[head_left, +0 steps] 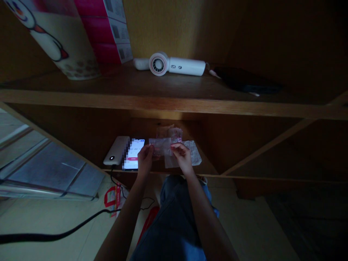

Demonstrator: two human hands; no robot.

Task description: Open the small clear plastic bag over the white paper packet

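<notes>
Between my two hands is a small clear plastic bag (161, 145), held up over the lower shelf. My left hand (145, 158) pinches its left edge, and my right hand (182, 155) pinches the right edge. What the bag contains, if anything, is too faint to make out. Behind it lie more clear packets with pinkish contents (177, 133). Another clear sheet or bag (170, 162) lies under my right hand. Just right of that hand is a greyish, crinkled flat piece (193, 152), its material unclear.
A lit phone (134, 154) showing a timer and a white power bank (117, 150) with a cable lie left of my hands. Above, the upper shelf edge (168, 103) carries a white handheld fan (186, 66), a drink cup (78, 47), pink boxes (104, 34) and a dark flat object (247, 80).
</notes>
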